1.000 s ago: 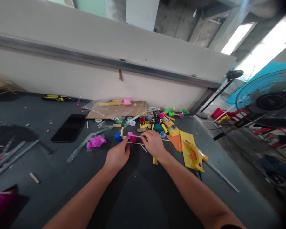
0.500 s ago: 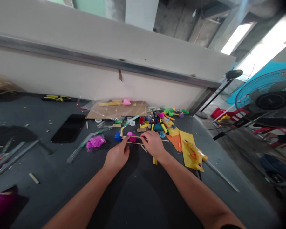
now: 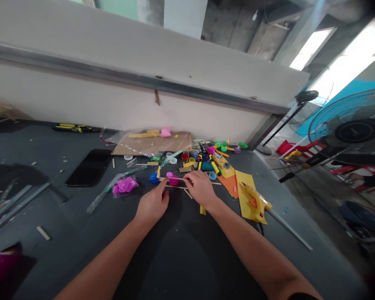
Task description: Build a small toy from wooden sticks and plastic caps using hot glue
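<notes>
Low over the dark table, a thin wooden stick lies across the gap between my hands. My left hand presses the stick's left end with its index finger, the other fingers curled in. My right hand pinches the same stick farther right between thumb and fingers. Just behind the stick are a magenta bottle cap, a pink cap and a blue cap. A short yellow strip stands upright near the blue cap. Another thin stick lies closer to me, partly hidden.
Beyond my right hand lie pliers, loose caps and a yellow glue gun on yellow sheets. To the left are a black phone and a bag of purple pieces. Cardboard lies by the partition; a fan stands right.
Both hands keep nearly the same position on the stick. The whole view has shifted very slightly; nothing has visibly been picked up or let go.
</notes>
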`<move>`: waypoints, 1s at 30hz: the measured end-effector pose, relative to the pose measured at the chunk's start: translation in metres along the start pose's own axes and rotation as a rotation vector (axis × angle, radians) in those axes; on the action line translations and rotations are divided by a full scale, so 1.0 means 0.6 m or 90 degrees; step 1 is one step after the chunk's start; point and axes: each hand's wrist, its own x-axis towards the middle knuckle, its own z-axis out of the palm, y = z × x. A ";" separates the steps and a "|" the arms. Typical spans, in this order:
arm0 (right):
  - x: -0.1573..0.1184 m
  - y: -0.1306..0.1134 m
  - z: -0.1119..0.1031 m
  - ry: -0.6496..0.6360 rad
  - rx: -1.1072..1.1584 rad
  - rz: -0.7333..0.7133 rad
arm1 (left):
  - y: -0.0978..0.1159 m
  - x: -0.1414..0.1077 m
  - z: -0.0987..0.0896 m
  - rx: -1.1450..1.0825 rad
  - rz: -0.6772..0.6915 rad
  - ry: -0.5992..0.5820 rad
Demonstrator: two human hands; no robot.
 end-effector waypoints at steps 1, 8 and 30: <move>0.000 0.000 0.000 0.000 0.000 0.000 | 0.000 0.000 0.000 0.001 0.000 -0.001; 0.000 0.000 0.001 0.012 0.000 -0.001 | 0.000 0.000 0.001 0.011 0.009 0.011; 0.000 0.005 0.001 0.010 0.004 -0.009 | -0.002 -0.002 0.000 -0.041 -0.001 0.038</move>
